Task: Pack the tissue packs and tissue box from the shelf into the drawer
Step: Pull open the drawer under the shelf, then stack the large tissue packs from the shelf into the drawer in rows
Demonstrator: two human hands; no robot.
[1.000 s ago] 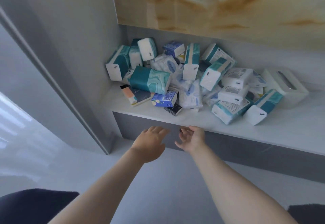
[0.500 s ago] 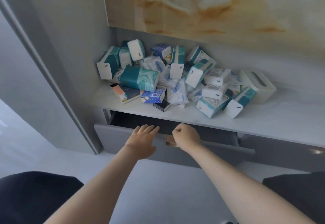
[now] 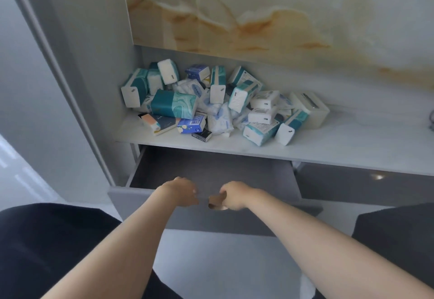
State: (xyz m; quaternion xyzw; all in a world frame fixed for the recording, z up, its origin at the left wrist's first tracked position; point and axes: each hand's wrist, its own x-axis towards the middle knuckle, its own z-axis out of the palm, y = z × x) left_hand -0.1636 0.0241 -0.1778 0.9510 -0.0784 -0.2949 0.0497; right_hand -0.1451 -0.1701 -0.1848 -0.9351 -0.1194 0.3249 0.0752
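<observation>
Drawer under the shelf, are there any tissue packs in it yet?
No, the drawer shows only bare floor; the tissue packs lie piled on the shelf.

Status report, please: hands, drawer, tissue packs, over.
Right hand grips the handle, left hand hooks the drawer front. Drawer open; tissue packs and tissue box on the shelf. Path to drawer clear.

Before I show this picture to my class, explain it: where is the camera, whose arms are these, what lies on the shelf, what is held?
No machine here: a person's head-worn camera looks down at their own bare arms. On the white shelf lies a heap of tissue packs, a white tissue box at its right end. Below, the grey drawer stands open. The right hand grips its copper handle; the left hand curls over its front edge.
</observation>
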